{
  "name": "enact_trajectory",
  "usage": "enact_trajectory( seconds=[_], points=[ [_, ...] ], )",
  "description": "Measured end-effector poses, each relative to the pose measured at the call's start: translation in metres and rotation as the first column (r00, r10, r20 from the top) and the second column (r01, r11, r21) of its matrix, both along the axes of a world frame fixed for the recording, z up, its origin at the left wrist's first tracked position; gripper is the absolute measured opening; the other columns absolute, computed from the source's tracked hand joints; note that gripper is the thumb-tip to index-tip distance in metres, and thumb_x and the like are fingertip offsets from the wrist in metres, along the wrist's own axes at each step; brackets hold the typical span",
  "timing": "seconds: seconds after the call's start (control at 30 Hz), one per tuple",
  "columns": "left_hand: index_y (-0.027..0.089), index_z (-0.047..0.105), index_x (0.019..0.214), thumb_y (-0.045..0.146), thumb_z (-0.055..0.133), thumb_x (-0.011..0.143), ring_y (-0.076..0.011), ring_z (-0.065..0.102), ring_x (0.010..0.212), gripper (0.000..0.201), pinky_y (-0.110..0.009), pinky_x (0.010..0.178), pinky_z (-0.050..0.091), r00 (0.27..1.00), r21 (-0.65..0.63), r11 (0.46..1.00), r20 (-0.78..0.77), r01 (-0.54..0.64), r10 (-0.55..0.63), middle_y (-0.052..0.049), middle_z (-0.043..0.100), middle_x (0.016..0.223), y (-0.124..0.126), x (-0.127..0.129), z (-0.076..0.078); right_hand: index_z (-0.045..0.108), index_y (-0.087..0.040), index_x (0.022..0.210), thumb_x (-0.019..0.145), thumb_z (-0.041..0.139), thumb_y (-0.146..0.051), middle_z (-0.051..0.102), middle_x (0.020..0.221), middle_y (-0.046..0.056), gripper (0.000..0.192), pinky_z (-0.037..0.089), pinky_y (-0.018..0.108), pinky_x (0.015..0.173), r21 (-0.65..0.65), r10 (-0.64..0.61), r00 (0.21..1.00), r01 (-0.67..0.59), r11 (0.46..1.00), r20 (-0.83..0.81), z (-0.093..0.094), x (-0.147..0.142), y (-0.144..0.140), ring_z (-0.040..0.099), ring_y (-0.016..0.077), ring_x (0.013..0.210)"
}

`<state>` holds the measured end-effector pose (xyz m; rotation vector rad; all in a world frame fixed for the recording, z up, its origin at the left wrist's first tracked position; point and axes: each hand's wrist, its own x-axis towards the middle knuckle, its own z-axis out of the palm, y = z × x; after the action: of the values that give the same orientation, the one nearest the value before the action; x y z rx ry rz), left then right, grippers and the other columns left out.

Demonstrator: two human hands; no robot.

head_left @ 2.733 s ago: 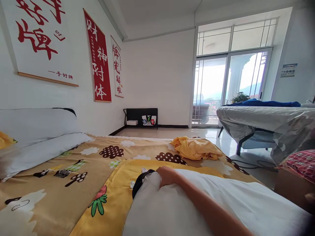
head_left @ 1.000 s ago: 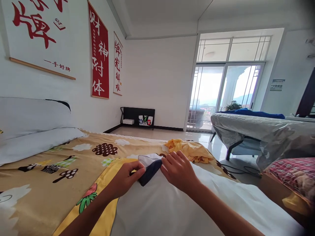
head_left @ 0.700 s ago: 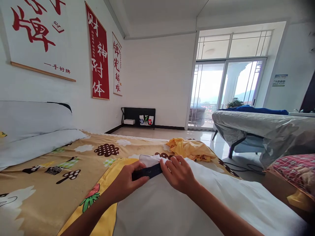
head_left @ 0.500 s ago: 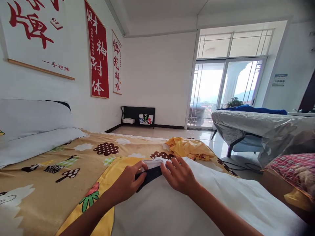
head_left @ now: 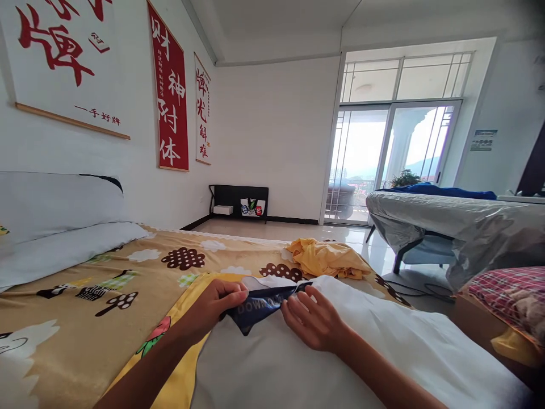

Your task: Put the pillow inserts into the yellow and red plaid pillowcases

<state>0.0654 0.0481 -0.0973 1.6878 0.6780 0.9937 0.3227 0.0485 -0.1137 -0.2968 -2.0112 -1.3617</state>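
Navy corner [head_left: 256, 313] now spread wider, lettering [head_left: 252, 307] showing.

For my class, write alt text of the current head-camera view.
A person's left hand and right hand grip a navy lettered fabric corner of a large white cloth over tan cartoon-printed bedding. A crumpled yellow cloth lies beyond.
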Motion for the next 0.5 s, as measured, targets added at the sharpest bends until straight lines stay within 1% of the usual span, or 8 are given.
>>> enact_trajectory(
  seconds=[0.07, 0.13, 0.2, 0.27, 0.33, 0.4, 0.43, 0.5],
  points=[
    [0.013, 0.051, 0.062, 0.057, 0.063, 0.081, -0.0086, 0.037, 0.059, 0.049, -0.021, 0.054, 0.026, 1.0, -0.037, 0.999, -0.009, -0.022, 0.022, 0.001, 0.046, 0.066, -0.002, 0.0, -0.001, 0.065, -0.017, 0.09, 0.086, 0.054, -0.01, 0.067, 0.079, 0.006, 0.013, 0.047, 0.036, 0.069, -0.122, 0.042, 0.996, -0.051, 0.991, -0.074, 0.002, -0.004, -0.003, 0.057, 0.0176, 0.071],
    [0.013, 0.053, 0.065, 0.061, 0.062, 0.08, -0.0088, 0.038, 0.056, 0.051, -0.021, 0.053, 0.028, 0.997, -0.024, 0.999, -0.065, -0.042, 0.041, 0.002, 0.046, 0.06, -0.006, 0.001, 0.0, 0.062, -0.017, 0.095, 0.088, 0.053, -0.014, 0.068, 0.087, 0.008, 0.012, 0.047, 0.036, 0.072, -0.342, 0.064, 0.971, -0.143, 0.929, -0.232, 0.009, -0.012, -0.009, 0.058, 0.0186, 0.078],
    [0.013, 0.055, 0.068, 0.063, 0.059, 0.08, -0.0102, 0.042, 0.056, 0.052, -0.022, 0.054, 0.032, 0.991, 0.024, 0.999, -0.128, -0.037, 0.039, 0.001, 0.047, 0.06, -0.011, 0.004, 0.003, 0.06, -0.019, 0.104, 0.09, 0.053, -0.02, 0.067, 0.099, 0.008, 0.015, 0.048, 0.036, 0.078, -0.586, 0.049, 0.932, -0.267, 0.765, -0.36, 0.022, -0.02, -0.016, 0.059, 0.0197, 0.088],
    [0.013, 0.056, 0.071, 0.064, 0.056, 0.083, -0.0107, 0.043, 0.058, 0.052, -0.022, 0.054, 0.032, 0.981, 0.06, 0.998, -0.189, -0.023, 0.034, 0.001, 0.047, 0.061, -0.017, 0.007, 0.006, 0.056, -0.021, 0.117, 0.092, 0.054, -0.027, 0.065, 0.108, 0.008, 0.026, 0.047, 0.037, 0.086, -0.75, 0.041, 0.906, -0.374, 0.545, -0.422, 0.04, -0.026, -0.022, 0.058, 0.0198, 0.098],
    [0.014, 0.054, 0.07, 0.061, 0.052, 0.087, -0.0095, 0.039, 0.058, 0.05, -0.022, 0.053, 0.03, 0.965, 0.112, 0.993, -0.258, -0.02, 0.048, 0.003, 0.042, 0.061, -0.023, 0.008, 0.009, 0.057, -0.021, 0.121, 0.094, 0.051, -0.034, 0.066, 0.107, 0.006, 0.03, 0.045, 0.036, 0.09, -0.86, 0.05, 0.915, -0.394, 0.325, -0.401, 0.059, -0.028, -0.024, 0.058, 0.0188, 0.099],
    [0.014, 0.051, 0.068, 0.058, 0.048, 0.09, -0.0085, 0.034, 0.058, 0.049, -0.022, 0.053, 0.027, 0.947, 0.157, 0.988, -0.317, -0.01, 0.06, 0.004, 0.038, 0.062, -0.028, 0.007, 0.012, 0.065, -0.021, 0.11, 0.097, 0.045, -0.039, 0.068, 0.099, 0.005, 0.03, 0.045, 0.034, 0.087, -0.948, 0.089, 0.955, -0.292, 0.126, -0.282, 0.073, -0.027, -0.022, 0.058, 0.0171, 0.092],
    [0.014, 0.05, 0.067, 0.057, 0.047, 0.091, -0.0082, 0.032, 0.058, 0.049, -0.022, 0.053, 0.026, 0.94, 0.174, 0.985, -0.336, -0.001, 0.06, 0.004, 0.037, 0.062, -0.031, 0.006, 0.014, 0.068, -0.02, 0.103, 0.096, 0.047, -0.043, 0.069, 0.093, 0.004, 0.032, 0.045, 0.032, 0.082, -0.977, 0.114, 0.973, -0.208, 0.047, -0.201, 0.078, -0.026, -0.02, 0.059, 0.0159, 0.086],
    [0.014, 0.051, 0.068, 0.056, 0.045, 0.092, -0.0078, 0.032, 0.058, 0.049, -0.021, 0.052, 0.025, 0.936, 0.173, 0.985, -0.348, 0.014, 0.048, 0.004, 0.038, 0.062, -0.037, 0.002, 0.017, 0.071, -0.018, 0.094, 0.087, 0.06, -0.05, 0.068, 0.084, 0.002, 0.035, 0.045, 0.028, 0.07, -0.996, 0.139, 0.987, -0.078, -0.047, -0.084, 0.083, -0.023, -0.014, 0.057, 0.0138, 0.074]
  ],
)
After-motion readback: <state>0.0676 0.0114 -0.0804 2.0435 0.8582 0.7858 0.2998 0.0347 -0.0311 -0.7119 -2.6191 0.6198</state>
